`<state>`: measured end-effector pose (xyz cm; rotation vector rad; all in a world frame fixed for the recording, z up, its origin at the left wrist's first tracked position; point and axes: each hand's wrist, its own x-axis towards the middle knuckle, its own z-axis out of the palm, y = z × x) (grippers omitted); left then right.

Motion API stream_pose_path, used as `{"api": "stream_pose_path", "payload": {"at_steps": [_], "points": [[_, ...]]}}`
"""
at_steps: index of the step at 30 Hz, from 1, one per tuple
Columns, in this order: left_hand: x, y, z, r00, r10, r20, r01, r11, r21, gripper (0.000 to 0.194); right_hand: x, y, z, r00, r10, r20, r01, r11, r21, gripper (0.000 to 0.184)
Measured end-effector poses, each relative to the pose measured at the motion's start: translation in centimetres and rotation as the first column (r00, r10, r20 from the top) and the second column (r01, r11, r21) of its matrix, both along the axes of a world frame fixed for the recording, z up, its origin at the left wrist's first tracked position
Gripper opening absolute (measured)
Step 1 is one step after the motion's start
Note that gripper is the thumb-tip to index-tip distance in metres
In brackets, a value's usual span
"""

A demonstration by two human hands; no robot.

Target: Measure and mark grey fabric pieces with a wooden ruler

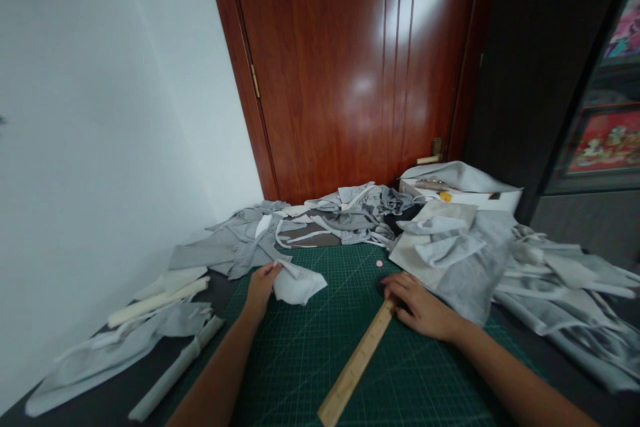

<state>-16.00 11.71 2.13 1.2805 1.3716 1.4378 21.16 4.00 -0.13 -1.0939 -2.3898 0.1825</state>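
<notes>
My left hand [262,290] pinches the edge of a small whitish cloth piece [300,285] between thumb and fingers. The cloth hangs to the right, just above or on the green cutting mat [295,367]; I cannot tell which. My right hand [417,307] is closed over the far end of a wooden ruler [353,370], which slants across the mat with its near end toward me. Beside the right fingertips is a dark thing, mostly hidden. Beyond them a small pink disc [379,263] lies on the mat.
Grey fabric [225,243] is heaped at the back left, with rolled cloth [177,370] in front. More fabric [465,267] overlaps the mat's right side. A white box [480,200] draped with cloth stands at the back right, before a wooden door [330,80].
</notes>
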Motion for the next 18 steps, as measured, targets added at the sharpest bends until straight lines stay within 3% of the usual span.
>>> {"api": "stream_pose_path", "payload": {"at_steps": [5,12,15,18], "points": [[1.2,-0.6,0.5,0.996,-0.028,0.087,0.033,0.998,-0.061,0.050,-0.3,-0.4,0.3,1.000,-0.003,-0.014,0.003,1.000,-0.011,0.014],[4.4,-1.5,1.8,0.984,-0.080,0.161,0.078,0.997,0.022,0.055,-1.7,-0.8,1.0,0.998,0.063,-0.009,-0.063,0.998,-0.008,0.018],[6.2,-3.1,2.4,0.968,-0.250,0.013,0.249,0.967,0.052,0.054,-2.5,-0.9,0.9,0.997,0.072,0.015,-0.072,0.997,0.003,0.018],[7.9,-4.6,2.8,0.819,-0.562,-0.119,0.552,0.827,-0.107,0.065,-3.0,-0.8,0.6,0.999,0.050,0.017,-0.051,0.999,0.013,0.017]]}}
